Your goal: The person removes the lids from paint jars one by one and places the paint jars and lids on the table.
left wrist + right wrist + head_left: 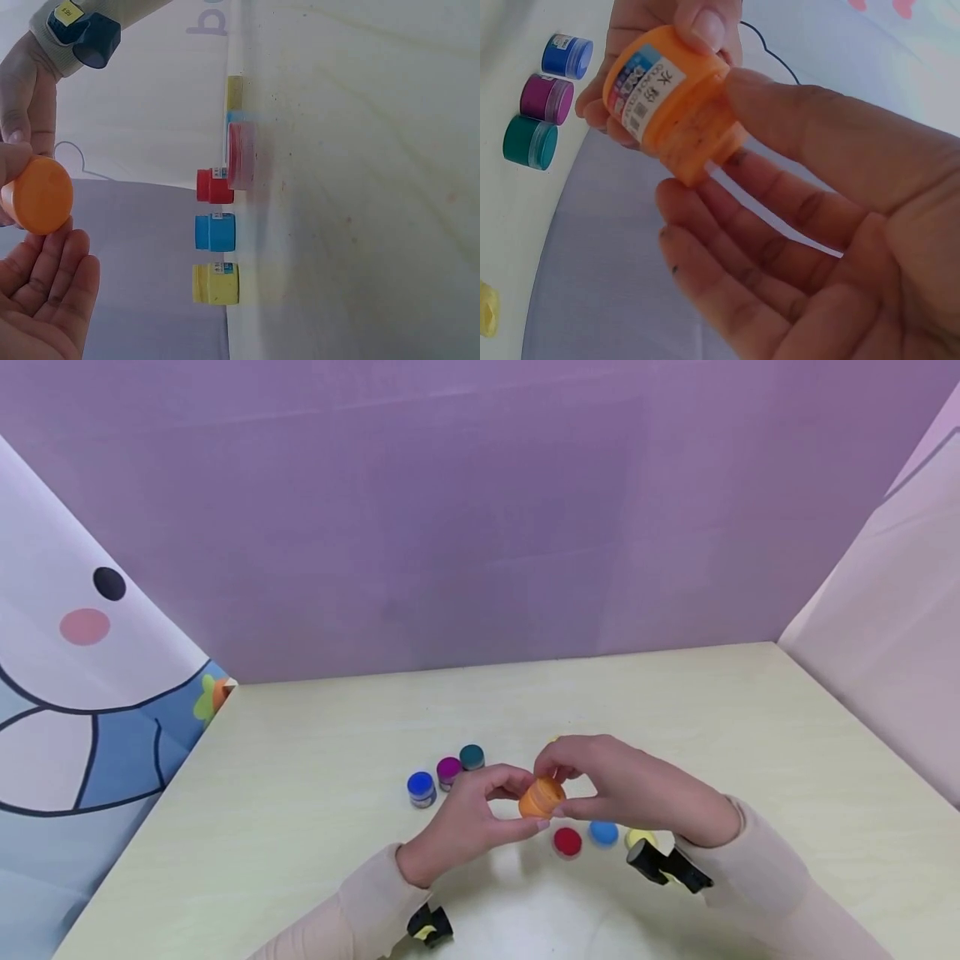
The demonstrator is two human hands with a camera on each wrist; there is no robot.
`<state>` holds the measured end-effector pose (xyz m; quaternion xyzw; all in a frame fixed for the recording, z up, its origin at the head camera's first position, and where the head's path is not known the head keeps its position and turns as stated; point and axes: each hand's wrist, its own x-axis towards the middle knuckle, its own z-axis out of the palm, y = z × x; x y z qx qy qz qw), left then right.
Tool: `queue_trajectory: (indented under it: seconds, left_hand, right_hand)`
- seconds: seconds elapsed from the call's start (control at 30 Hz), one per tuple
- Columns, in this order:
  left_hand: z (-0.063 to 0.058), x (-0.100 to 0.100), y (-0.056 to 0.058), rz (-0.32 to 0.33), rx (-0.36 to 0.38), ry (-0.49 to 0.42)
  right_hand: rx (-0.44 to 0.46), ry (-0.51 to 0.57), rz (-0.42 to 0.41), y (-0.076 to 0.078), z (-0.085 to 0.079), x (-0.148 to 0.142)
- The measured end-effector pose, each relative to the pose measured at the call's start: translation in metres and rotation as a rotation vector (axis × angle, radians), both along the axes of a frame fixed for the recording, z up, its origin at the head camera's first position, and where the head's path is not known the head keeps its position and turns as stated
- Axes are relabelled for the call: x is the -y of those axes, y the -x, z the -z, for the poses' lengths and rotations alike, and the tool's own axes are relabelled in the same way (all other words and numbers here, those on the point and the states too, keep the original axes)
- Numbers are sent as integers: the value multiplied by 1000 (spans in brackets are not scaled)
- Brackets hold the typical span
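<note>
An orange paint jar [542,798] is tilted between my two hands, off the table. My left hand [472,814] holds its labelled body between thumb and fingers. With thumb and fingertips my right hand [626,777] pinches the narrower end, as the right wrist view shows on the jar [671,105]. That end has orange smears; whether a lid is on it I cannot tell. Near the hands lie a round red piece [567,842] with a clear rim, a blue one [603,832] and a yellow one [640,839].
Left of the hands stand blue [422,788], purple [448,770] and green [472,757] jars. In the left wrist view, red [214,186], blue [215,232] and yellow [216,283] jars stand in a row. A purple backdrop [480,527] rises behind the table [315,735].
</note>
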<state>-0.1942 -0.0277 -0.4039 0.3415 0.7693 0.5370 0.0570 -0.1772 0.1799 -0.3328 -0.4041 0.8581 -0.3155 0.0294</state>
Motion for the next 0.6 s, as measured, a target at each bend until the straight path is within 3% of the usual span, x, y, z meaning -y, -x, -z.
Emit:
queue_trajectory:
  seconds: [0.37,0.6]
  left_hand:
    - [1,1,0,12,5,-17]
    - [1,0,2,18,3,-12]
  right_hand:
    - [16,0,-11,-1,1,-2]
    - [22,31,143,0,2,2]
